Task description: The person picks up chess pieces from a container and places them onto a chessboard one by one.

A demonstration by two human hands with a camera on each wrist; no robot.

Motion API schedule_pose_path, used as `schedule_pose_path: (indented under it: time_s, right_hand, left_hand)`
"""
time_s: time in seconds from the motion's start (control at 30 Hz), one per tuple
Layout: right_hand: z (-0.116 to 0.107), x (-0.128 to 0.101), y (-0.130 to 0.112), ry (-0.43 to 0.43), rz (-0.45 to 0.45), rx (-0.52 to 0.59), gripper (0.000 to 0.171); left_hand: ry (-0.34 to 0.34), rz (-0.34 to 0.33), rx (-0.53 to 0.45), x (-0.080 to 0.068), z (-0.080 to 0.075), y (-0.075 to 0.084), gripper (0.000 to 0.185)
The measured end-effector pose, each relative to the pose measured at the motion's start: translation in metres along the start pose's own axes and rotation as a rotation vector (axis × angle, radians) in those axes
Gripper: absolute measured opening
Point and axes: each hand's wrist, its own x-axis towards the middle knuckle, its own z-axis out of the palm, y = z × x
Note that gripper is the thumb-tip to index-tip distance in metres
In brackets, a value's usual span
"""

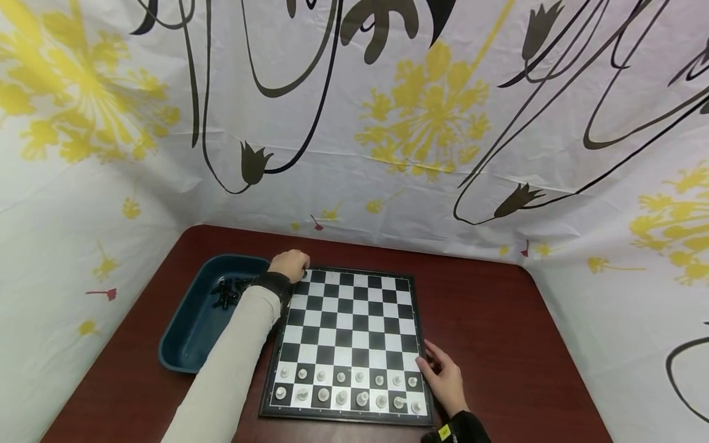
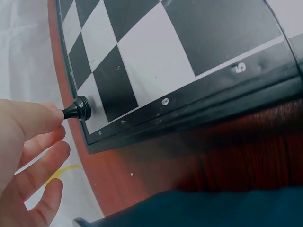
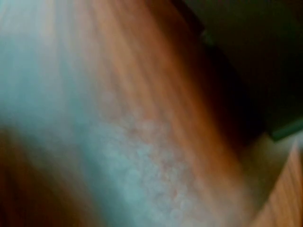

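At the board's far left corner, my left hand (image 1: 289,264) pinches a black chess piece (image 2: 81,109) between thumb and finger. Its round base is right at the white corner square, while the fingertips hide its top. The other fingers are spread loosely below in the left wrist view. My right hand (image 1: 445,378) rests at the right edge of the chessboard (image 1: 346,420), thumb over the frame and fingers along the side. White chess pieces (image 1: 362,399) fill the two near rows. The right wrist view is blurred and does not show the hand clearly.
A blue plastic tray (image 1: 173,344) stands left of the board, with several black pieces (image 1: 226,294) heaped inside; my left forearm crosses over its right side. Board and tray are on a dark red table (image 1: 487,320). Patterned white cloth (image 1: 343,123) hangs behind and beside it.
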Motion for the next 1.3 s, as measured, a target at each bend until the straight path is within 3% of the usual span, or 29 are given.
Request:
schedule_pose_path:
  time_s: [0.3,0.57,0.77,1.1,1.3]
  right_hand:
    - [0.000,-0.001,-0.001,-0.016,0.006,0.022,0.043]
    - [0.001,-0.002,0.001,0.018,-0.032,0.010,0.043]
    - [0.001,0.000,0.001,-0.002,0.001,0.017,0.043]
    - [0.001,-0.001,0.000,-0.017,0.001,0.034,0.043]
    - [0.001,-0.001,0.002,0.013,-0.044,0.056,0.042]
  left_hand:
    - [0.038,-0.007,0.040,0.002,0.015,-0.005,0.015]
    - [0.020,-0.036,0.050,0.001,0.015,-0.002,0.017]
    - [0.022,-0.050,0.040,0.002,0.014,-0.001,0.017]
    - [0.023,0.024,0.099,-0.004,-0.010,0.006,0.034]
    - [0.037,0.020,0.172,-0.009,-0.025,0.007,0.048]
